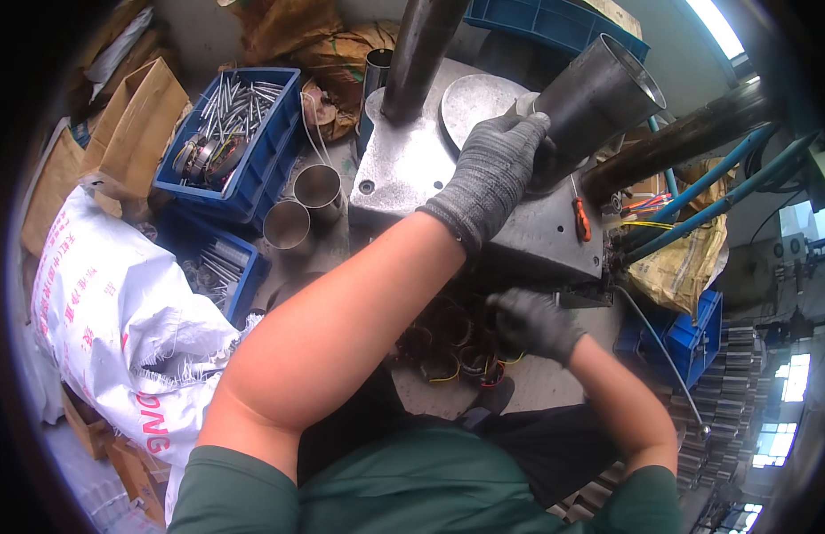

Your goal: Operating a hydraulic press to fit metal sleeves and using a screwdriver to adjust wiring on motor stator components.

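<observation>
My left hand [499, 165], in a grey knit glove, is closed on the side of a dark metal cylinder [603, 96]. The cylinder leans to the upper right over the machine's pale metal bed [396, 173], its open end away from me. Part of a round metal disc [470, 109] shows beside the glove. Lower down, my gloved right hand [535, 325] is in front of the bed, close to several wound copper stators [448, 329] with coloured leads. Motion blurs its fingers, so whether it holds anything cannot be seen.
Thick steel columns [421, 53] rise from the bed. An orange-handled screwdriver [582, 221] is at its right side. At left are a blue crate [274, 151] of metal shafts, two open metal cylinders [288, 227] and a white sack [119, 294]. Blue hoses [724, 200] run at right.
</observation>
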Demonstrator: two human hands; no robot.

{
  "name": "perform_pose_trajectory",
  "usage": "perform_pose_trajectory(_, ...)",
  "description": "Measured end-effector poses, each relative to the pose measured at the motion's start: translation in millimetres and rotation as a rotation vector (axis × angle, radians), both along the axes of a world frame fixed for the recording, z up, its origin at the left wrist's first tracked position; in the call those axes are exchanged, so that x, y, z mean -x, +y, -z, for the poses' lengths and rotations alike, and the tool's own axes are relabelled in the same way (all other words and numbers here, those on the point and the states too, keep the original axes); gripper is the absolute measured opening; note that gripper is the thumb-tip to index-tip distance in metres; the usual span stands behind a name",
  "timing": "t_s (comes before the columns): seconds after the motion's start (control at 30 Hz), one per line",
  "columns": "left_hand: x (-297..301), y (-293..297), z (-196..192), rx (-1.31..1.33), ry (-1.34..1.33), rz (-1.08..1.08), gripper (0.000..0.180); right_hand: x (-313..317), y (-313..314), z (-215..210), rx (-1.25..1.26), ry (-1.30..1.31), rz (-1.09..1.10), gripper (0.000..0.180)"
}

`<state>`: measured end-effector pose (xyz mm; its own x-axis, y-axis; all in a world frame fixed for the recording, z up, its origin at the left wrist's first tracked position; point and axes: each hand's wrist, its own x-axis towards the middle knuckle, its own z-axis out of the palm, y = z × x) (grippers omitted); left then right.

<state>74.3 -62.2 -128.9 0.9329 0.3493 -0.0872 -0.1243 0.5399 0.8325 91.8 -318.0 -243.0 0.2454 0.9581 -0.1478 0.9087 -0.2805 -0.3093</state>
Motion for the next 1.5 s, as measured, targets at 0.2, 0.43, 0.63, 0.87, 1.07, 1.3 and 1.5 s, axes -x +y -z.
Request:
perform_pose_trajectory(0.2,8.3,-10.2,5.9,-0.131,-0.030,0.012,0.034,43.5,-43.9,144.2,0.410,-0.015,-0.090,0.038)
perform_pose_trajectory(0.43,3.5,-26.2,5.5,-0.352,0.007,0.091,0.038,82.1,57.2,174.7,0.101,0.271,0.296,0.042)
perform_pose_trajectory(0.63,9.7,-31.5,9.9,-0.707,-0.092,-0.029,0.042,104.7,90.5,183.9,0.128,-0.121,0.312,0.058)
perform_pose_trajectory(0.87,12.2,-25.0,10.2,-0.800,-0.125,-0.021,0.041,79.4,74.7,170.4,0.175,0.105,0.275,0.055)
perform_pose_trajectory(1.07,25.0,-17.2,13.6,-0.848,-0.165,0.001,0.043,26.6,8.2,19.1,0.080,0.230,0.338,0.051)
perform_pose_trajectory(1.3,48.8,-27.1,25.4,-1.133,-0.006,0.252,0.066,-0.9,-48.5,-53.1,-0.539,0.544,0.721,0.052)
perform_pose_trajectory(1.5,57.5,-60.5,41.2,-0.822,0.064,0.508,0.091,-12.6,-47.1,-62.9,-0.876,0.519,0.806,0.047)
